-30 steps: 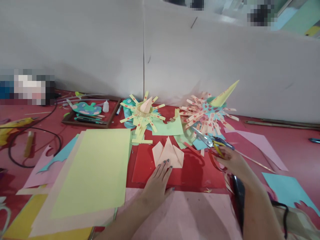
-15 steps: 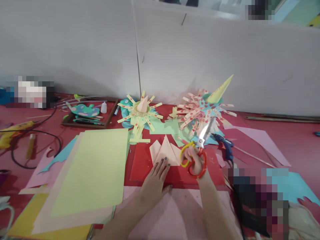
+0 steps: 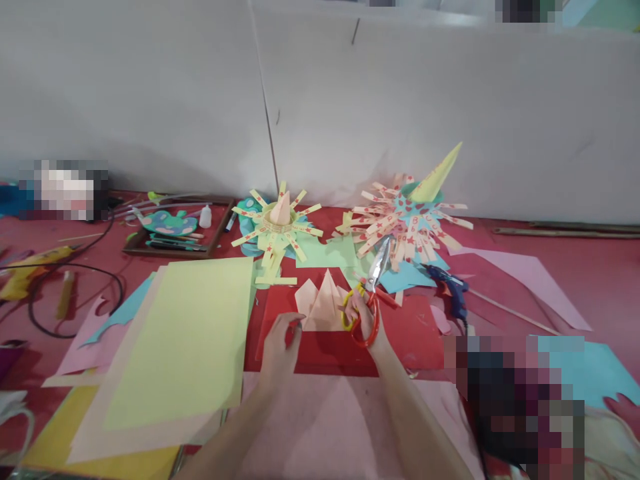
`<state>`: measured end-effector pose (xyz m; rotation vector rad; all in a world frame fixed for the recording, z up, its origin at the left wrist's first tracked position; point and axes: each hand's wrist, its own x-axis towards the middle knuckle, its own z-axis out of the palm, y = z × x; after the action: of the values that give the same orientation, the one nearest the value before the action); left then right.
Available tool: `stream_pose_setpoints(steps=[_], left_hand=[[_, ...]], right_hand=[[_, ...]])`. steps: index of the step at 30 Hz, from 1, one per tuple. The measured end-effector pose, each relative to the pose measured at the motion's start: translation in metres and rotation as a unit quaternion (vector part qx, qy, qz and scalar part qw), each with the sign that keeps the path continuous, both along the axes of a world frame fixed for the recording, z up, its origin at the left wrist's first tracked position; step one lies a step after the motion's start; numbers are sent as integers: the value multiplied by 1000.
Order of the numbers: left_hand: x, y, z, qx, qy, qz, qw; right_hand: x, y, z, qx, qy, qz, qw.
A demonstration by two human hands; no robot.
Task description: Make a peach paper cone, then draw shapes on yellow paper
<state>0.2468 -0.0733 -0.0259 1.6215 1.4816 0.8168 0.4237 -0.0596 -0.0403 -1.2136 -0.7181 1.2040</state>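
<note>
A pale pink folded paper [image 3: 326, 307] with a pointed middle peak and side flaps lies on a red sheet [image 3: 320, 350]. My left hand [image 3: 281, 340] is at its lower left corner, fingers curled and the edge pinched between thumb and finger. In my right hand [image 3: 366, 319] is a pair of scissors [image 3: 379, 263] with one yellow and one red handle loop. Its blades point up and away from me, and this hand's fingertips reach the paper's right edge. Behind the folded paper lie green paper offcuts [image 3: 327, 252].
Two spiky paper hats [image 3: 280, 223] [image 3: 420, 213] stand at the back. Yellow-green sheets [image 3: 185, 340] are stacked at left, near a wooden tray [image 3: 220, 230] of pens. A blue glue gun [image 3: 453, 290] lies at right with its cord. Blurred blocks hide things at lower right.
My left hand has left its flat position on the folded paper and moved left to the paper's corner, fingers now curled. My right hand has moved left with the scissors, to the paper's right side.
</note>
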Motion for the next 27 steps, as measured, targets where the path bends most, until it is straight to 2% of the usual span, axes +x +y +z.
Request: stream_pose_setpoints(steps=[2,6,10,13,16,22,27], left_hand=[[-4,4,3,-13,26,2,1000],[-5,9,7,-71,63,-41,995],[3,10,11,-168,43,-72,982],[10,10,12,-219,8,-78,973],[14,12,12,-243,-38,-60,967],[15,10,11,-277,-91,-52,955],[18,8,8,-264,-117,-42,957]], right_hand=[[0,-1,1,3,3,7,1000],[0,-1,1,12,3,6,1000],[0,-3,3,25,6,11,1000],[2,-5,9,34,54,15,998],[8,-6,14,50,92,1,994],[25,-3,16,64,94,-29,993],[28,-2,19,50,88,-27,994]])
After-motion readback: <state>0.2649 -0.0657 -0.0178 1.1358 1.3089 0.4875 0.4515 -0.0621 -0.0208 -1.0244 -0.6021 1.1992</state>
